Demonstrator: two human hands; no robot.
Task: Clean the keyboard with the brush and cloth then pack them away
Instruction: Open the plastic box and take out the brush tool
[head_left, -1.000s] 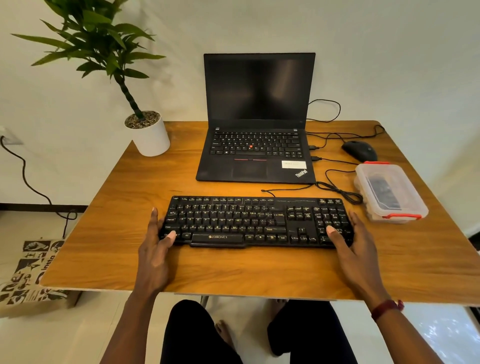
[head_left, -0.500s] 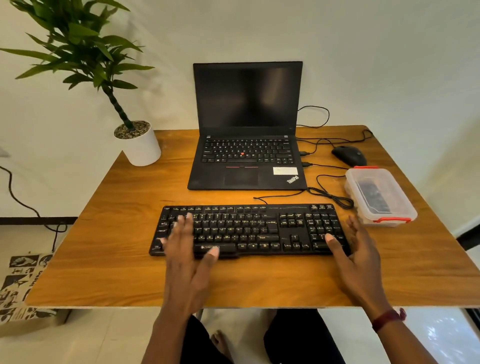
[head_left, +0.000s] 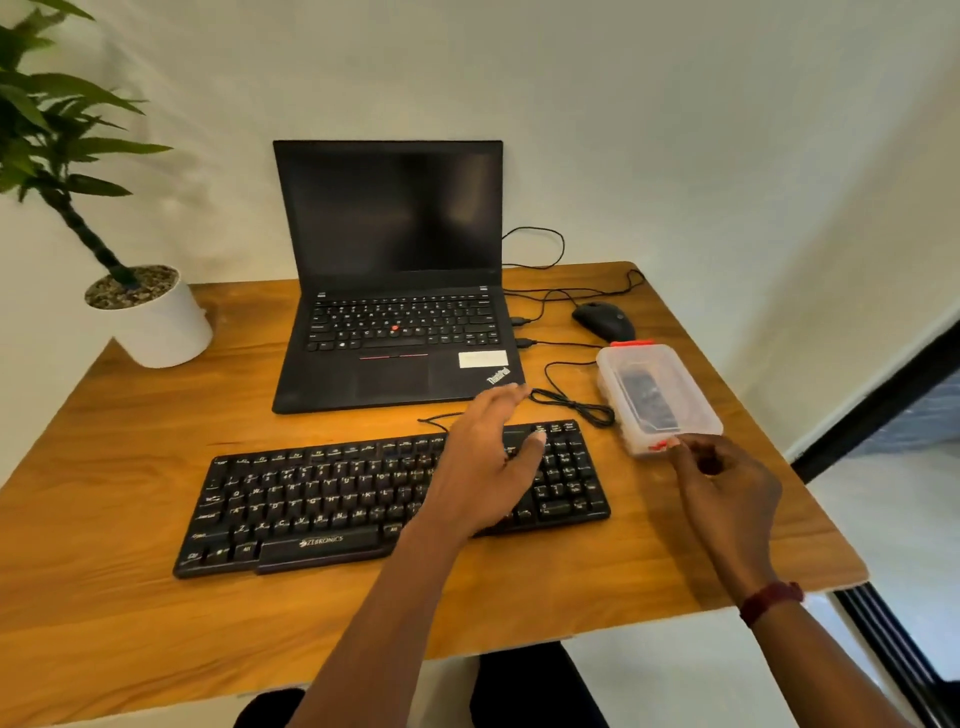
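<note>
Home office, laptop, keyboard, potted plant

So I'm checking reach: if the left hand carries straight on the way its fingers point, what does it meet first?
Probably the coiled black cable, then the clear plastic box; the left hand looks raised, so depth is unclear.

My left hand covers the middle-right keys of the keyboard, so I cannot tell whether it touches them. My right hand hides the near end of the clear box, and whether my fingertips grip its red latch is unclear. Something dark lies inside the box, too blurred to identify. Far from both hands, the plant is cut off by the frame's left edge.
</note>
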